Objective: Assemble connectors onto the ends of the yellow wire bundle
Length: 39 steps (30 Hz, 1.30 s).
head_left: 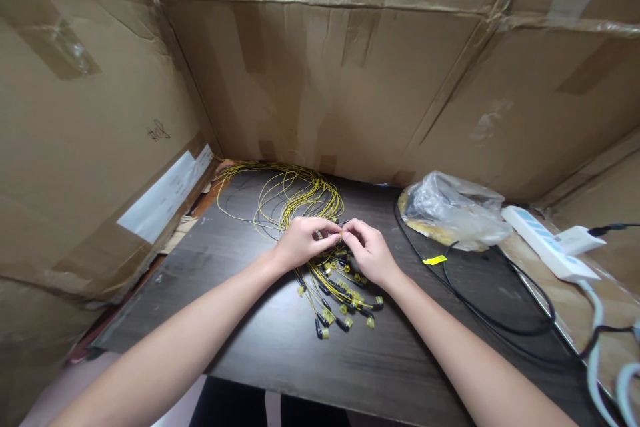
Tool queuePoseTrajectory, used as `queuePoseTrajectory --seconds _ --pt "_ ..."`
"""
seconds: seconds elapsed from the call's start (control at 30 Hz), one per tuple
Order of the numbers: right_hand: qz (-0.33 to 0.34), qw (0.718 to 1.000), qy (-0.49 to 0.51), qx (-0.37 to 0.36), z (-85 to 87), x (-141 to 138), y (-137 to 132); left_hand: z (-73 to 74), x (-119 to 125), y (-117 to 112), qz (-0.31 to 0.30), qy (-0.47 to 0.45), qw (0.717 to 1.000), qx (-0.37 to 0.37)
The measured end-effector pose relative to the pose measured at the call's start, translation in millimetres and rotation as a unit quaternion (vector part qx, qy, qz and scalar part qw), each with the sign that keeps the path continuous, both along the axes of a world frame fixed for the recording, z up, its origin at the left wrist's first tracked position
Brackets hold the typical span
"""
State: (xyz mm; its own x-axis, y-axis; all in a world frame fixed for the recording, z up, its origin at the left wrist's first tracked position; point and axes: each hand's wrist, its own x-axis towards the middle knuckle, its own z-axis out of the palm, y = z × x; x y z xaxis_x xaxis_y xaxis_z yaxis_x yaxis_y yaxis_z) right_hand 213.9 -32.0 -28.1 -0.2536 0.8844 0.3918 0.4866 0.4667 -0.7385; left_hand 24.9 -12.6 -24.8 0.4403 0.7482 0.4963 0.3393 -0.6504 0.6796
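Note:
My left hand (303, 240) and my right hand (369, 250) meet fingertip to fingertip above a bunch of thin yellow wires (315, 193). Both are closed in a pinch. A speck of yellow-orange shows between the fingertips, too small and covered to name. Below the hands, the wires fan out into black plug ends (343, 324), several with clear yellow plastic pieces (370, 323) on or beside them. More of these ends lie partly hidden under my fingers. The wires' far length loops loosely over the dark table (280, 353) toward the back.
Cardboard walls (320, 93) enclose the table at the back and sides. At the right lie a crumpled clear plastic bag (453, 207), a black cable (480, 310) with a yellow tag (435, 259), and a white power strip (543, 240) with a white adapter (580, 240) plugged in.

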Motion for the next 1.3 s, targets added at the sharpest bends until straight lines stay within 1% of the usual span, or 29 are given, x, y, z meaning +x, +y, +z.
queuePoseTrajectory --seconds 0.23,0.43,0.7,0.93,1.13,1.2,1.3 --pt "-0.005 0.999 -0.050 0.013 0.8 -0.8 0.9 -2.6 -0.4 1.4 -0.006 -0.007 1.000 0.009" --pt "-0.008 1.000 -0.009 -0.002 -0.4 0.8 0.3 -3.4 -0.7 1.3 0.008 0.008 1.000 0.000" --pt "-0.010 0.998 -0.052 0.021 -0.5 -0.3 1.4 -1.8 -0.1 1.0 0.006 0.011 1.000 0.002" --pt "-0.004 1.000 -0.015 0.001 -1.0 0.4 0.7 -3.7 -0.9 2.4 0.008 0.014 1.000 -0.004" --pt "-0.008 0.998 -0.060 0.014 -0.5 -0.2 1.3 -1.8 -0.6 0.9 0.007 0.011 1.000 0.000" --pt "-0.009 0.998 -0.054 0.013 0.2 0.0 1.1 -0.4 -0.5 0.5 0.009 0.016 1.000 0.004" --pt "-0.005 1.000 -0.021 0.005 0.6 1.1 0.8 0.9 -0.4 0.1 0.007 0.017 1.000 0.011"
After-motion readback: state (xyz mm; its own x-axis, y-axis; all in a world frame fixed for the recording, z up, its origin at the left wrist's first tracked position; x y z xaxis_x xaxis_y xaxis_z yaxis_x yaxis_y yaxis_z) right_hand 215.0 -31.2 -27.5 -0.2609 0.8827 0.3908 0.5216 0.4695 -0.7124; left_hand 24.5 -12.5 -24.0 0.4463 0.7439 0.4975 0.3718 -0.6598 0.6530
